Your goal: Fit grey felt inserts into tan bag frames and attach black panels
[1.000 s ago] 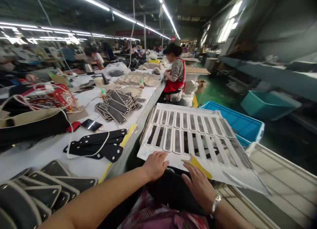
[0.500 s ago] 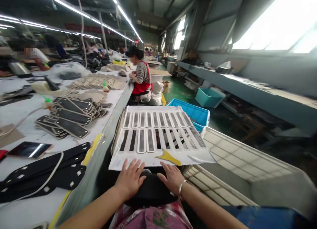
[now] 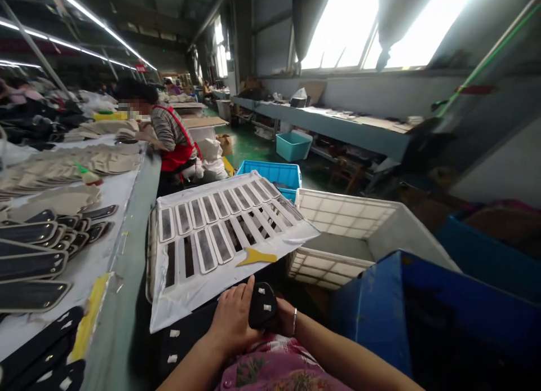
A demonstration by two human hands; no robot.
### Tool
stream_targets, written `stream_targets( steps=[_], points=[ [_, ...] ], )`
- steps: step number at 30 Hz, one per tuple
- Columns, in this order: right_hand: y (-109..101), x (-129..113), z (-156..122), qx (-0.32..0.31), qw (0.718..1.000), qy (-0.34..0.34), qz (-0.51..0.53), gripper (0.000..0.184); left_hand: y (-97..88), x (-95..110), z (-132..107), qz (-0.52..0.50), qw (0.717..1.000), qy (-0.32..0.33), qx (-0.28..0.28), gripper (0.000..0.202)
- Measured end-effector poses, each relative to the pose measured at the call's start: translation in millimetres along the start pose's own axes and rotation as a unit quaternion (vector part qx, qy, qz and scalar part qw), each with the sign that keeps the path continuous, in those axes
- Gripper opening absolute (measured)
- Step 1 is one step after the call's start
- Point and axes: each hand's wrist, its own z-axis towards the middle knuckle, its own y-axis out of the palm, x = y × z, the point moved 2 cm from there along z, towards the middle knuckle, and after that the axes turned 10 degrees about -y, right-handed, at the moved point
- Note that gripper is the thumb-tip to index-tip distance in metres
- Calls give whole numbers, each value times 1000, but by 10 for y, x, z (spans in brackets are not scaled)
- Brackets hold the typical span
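A long black fabric piece (image 3: 262, 305) with small white tabs and a rounded end lies across my lap, and more black material extends below it to the left. My left hand (image 3: 234, 312) closes over its middle, fingers close together. At the rounded end, my right hand (image 3: 284, 316) wraps around the edge; its fingertips are hidden beneath. Just ahead, a white-covered slotted board (image 3: 228, 284) tilts toward me. Grey pale-edged strips (image 3: 207, 250) fill its far row and a couple of near-row slots. A yellow forked piece (image 3: 257, 257) rests near its front edge.
On the left, a worktable (image 3: 127, 233) carries stacked black strips (image 3: 31, 264) and a green-tipped bottle (image 3: 89, 175). A person in a red apron (image 3: 175, 137) sits beyond. To the right are a white crate (image 3: 406, 233), blue bins (image 3: 380, 318) and a teal tub (image 3: 292, 147).
My view has swung right. My hands, spread at the board's front edge before, are now lower and closed on the black piece, whose white tabs now show.
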Motion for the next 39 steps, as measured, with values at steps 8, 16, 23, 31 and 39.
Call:
stream_targets(
  steps=[8, 16, 23, 31, 39],
  points=[
    [-161, -323, -493, -48, 985, -41, 162, 31, -374, -127, -70, -109, 993, 14, 43, 92],
    [-294, -140, -189, -63, 993, -104, 11, 34, -392, -93, -1, -108, 993, -8, 38, 92],
    [-346, -147, 158, -84, 991, -88, -49, 30, -440, -151, -74, -95, 995, 2, 39, 93],
    [-277, -149, 141, -81, 989, -121, -38, 23, -446, -171, -115, -128, 989, 12, 69, 96],
    [-141, -100, 96, -84, 985, -146, 28, 26, -533, -203, -208, -141, 987, 0, 82, 97]
  ],
)
